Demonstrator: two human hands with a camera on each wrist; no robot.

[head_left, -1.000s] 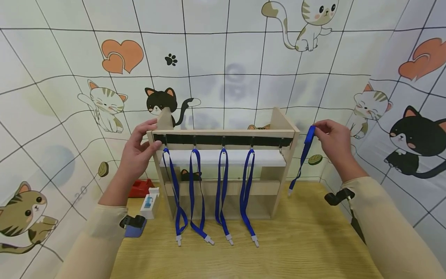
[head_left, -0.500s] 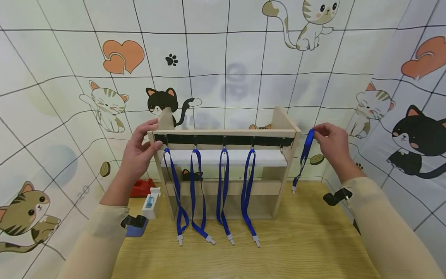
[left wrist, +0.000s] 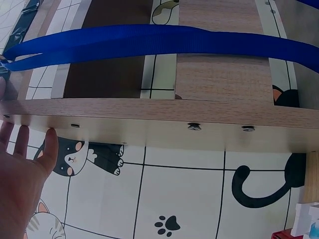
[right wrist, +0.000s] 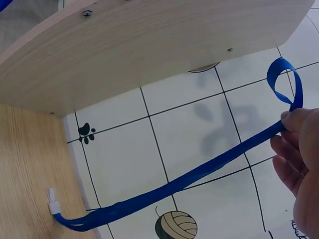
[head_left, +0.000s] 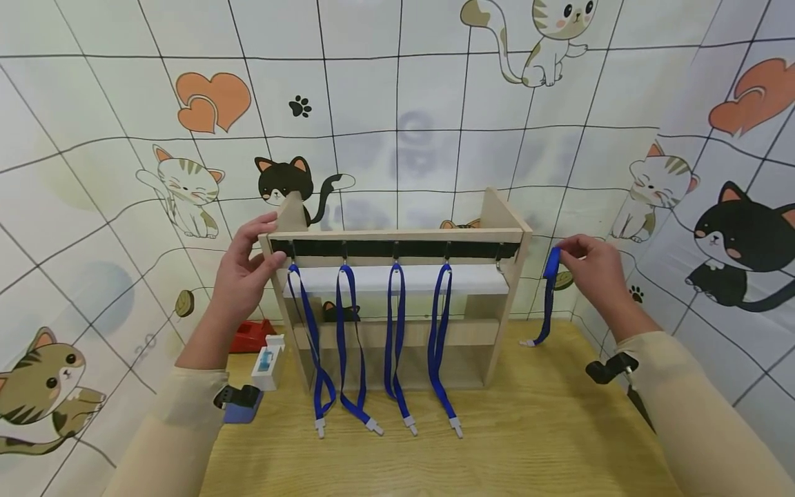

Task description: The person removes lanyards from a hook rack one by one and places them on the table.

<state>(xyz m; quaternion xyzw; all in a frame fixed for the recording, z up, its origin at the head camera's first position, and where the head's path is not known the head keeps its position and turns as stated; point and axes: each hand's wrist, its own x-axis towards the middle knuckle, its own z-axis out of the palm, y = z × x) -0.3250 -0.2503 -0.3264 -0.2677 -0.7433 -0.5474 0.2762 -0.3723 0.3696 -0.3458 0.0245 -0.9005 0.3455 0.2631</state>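
My right hand [head_left: 593, 266] pinches a blue lanyard [head_left: 548, 304] beside the wooden rack. In the right wrist view the lanyard's [right wrist: 169, 188] upper end forms a small loop above the thumb, and its white clip [right wrist: 53, 203] is at the lower left, over the tabletop. With thumb in front and fingers along the outside, my left hand [head_left: 245, 269] grips the upper left edge of the rack [head_left: 397, 235]. Several more blue lanyards [head_left: 397, 324] hang from hooks on the rack's black strip; the rightmost hook [head_left: 499, 255] carries none.
Left of the rack on the wooden table [head_left: 435, 462] are a red object [head_left: 250, 336], a small white holder [head_left: 267, 366] and a blue item [head_left: 242, 411]. A white roll [head_left: 397, 279] spans the rack. Cat-printed sheeting [head_left: 373, 90] surrounds the table.
My right hand has dropped slightly with the lanyard, whose clip end now bends left toward the rack. My left hand keeps its place on the rack.
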